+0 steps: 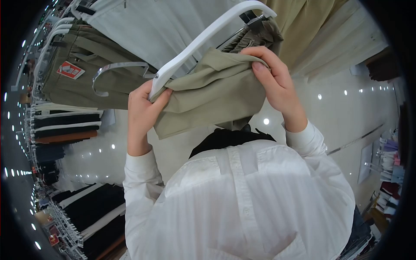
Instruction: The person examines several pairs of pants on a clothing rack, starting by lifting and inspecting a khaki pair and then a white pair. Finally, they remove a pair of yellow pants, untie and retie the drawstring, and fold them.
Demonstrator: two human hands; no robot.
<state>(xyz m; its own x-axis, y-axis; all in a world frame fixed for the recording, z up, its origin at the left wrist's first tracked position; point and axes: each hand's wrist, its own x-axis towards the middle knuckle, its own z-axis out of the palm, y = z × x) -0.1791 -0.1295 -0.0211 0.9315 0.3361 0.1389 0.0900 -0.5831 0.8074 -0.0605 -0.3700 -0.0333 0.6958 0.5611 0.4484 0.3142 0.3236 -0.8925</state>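
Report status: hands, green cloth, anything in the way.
Left hand gripping green cloth and white hanger; right hand pinching cloth. Cloth spread between them. Hanging clothes beyond, hands unobstructed.

The garment (212, 102) looks matt cloth, the hanger (196, 45) smooth plastic.

one wide head-worn view looks forward and down, left hand (145, 103) and right hand (277, 84) close, upper half.
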